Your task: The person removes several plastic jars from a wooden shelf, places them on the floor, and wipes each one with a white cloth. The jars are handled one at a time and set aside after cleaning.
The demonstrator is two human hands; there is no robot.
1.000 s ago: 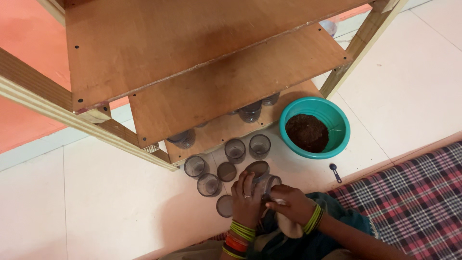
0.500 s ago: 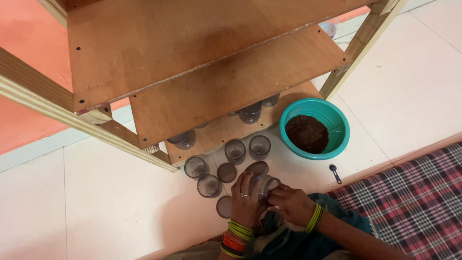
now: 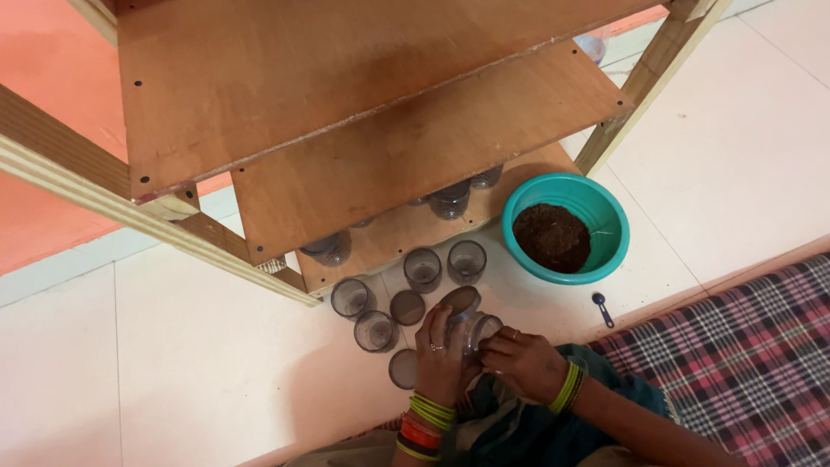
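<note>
My left hand point(image 3: 438, 353) and my right hand point(image 3: 519, 361) both grip a small clear plastic jar point(image 3: 477, 329) held just above the white floor, in front of my lap. The left hand wraps its side; the right hand's fingers touch its rim. A round dark lid point(image 3: 460, 301) sits by the left fingertips, right above the jar. Several more clear jars point(image 3: 423, 267) stand or lie on the floor just beyond my hands. A teal bowl point(image 3: 605, 216) holding dark brown soil point(image 3: 551, 237) rests to the right of them.
A wooden shelf rack point(image 3: 363, 112) looms over the floor, with more jars point(image 3: 450, 201) on its lowest board. A small dark measuring spoon point(image 3: 602, 308) lies near the bowl. A checked red-and-black mat point(image 3: 735, 346) covers the floor at right. The wall behind is orange.
The jar has come up slightly between both hands and the right hand has shifted from my lap onto its rim. The other jars and the bowl have not moved.
</note>
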